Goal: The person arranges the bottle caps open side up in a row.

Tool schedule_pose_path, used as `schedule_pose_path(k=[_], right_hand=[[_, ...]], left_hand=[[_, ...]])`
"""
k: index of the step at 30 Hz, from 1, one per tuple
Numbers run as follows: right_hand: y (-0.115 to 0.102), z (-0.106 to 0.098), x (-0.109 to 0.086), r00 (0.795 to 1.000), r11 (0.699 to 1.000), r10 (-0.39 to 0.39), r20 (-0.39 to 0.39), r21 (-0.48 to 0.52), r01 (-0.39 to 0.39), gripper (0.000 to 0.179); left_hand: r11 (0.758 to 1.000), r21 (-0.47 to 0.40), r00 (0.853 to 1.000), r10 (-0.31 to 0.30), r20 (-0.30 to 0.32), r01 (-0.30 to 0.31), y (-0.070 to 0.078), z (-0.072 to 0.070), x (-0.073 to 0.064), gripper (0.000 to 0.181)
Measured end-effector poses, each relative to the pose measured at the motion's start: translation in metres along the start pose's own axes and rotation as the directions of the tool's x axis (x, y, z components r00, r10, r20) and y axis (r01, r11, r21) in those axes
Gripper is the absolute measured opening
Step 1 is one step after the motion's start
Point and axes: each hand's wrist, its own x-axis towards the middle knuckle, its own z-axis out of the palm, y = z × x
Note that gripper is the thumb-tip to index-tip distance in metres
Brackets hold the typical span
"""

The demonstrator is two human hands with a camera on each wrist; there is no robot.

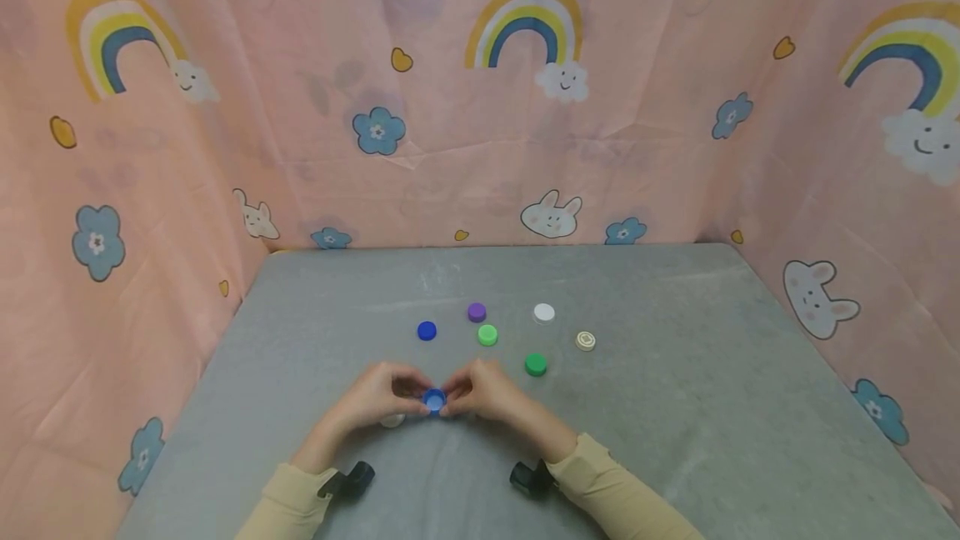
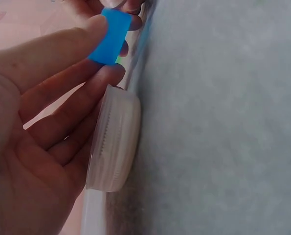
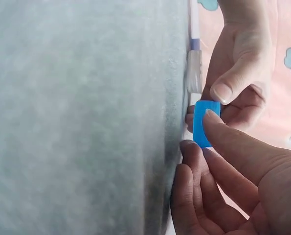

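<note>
A light-blue bottle cap (image 1: pixel 435 402) is held between my two hands, its hollow side toward the head camera. My left hand (image 1: pixel 378 398) pinches one side of it with thumb and fingertips. From the other side my right hand (image 1: pixel 491 390) pinches it too; in the right wrist view the thumb lies against the wall of the blue cap (image 3: pixel 200 127). A pale, translucent cap (image 2: pixel 116 142) stands on the table beside the left fingers, partly covered by the left hand in the head view.
Beyond the hands, several caps lie on the grey table (image 1: pixel 712 407): dark blue (image 1: pixel 427 331), purple (image 1: pixel 477 312), light green (image 1: pixel 487 335), white (image 1: pixel 543 312), green (image 1: pixel 536 365) and a cream patterned one (image 1: pixel 586 342). A pink printed curtain (image 1: pixel 450 173) surrounds the table's back and sides.
</note>
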Motion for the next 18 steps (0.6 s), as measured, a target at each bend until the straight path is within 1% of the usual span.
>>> schedule_pose_path(k=[6, 13, 18], right_hand=[[-0.0004, 0.0035, -0.0002, 1.0, 1.0, -0.004, 0.016, -0.005, 0.004, 0.024], [-0.0011, 0.0052, -0.0003, 1.0, 1.0, -0.018, 0.013, -0.011, 0.018, 0.024], [-0.0005, 0.0058, 0.0002, 1.0, 1.0, -0.01, 0.026, 0.013, 0.009, 0.023]], left_hand=[[0.998, 0.048, 1.0, 0.031, 0.004, -0.031, -0.0031, 0.0015, -0.0011, 0.027], [0.999, 0.025, 0.999, 0.029, 0.027, -0.03, -0.0052, 0.0016, -0.0022, 0.027], [0.997, 0.054, 0.998, 0.053, 0.036, -0.055, -0.0047, -0.0007, -0.0026, 0.026]])
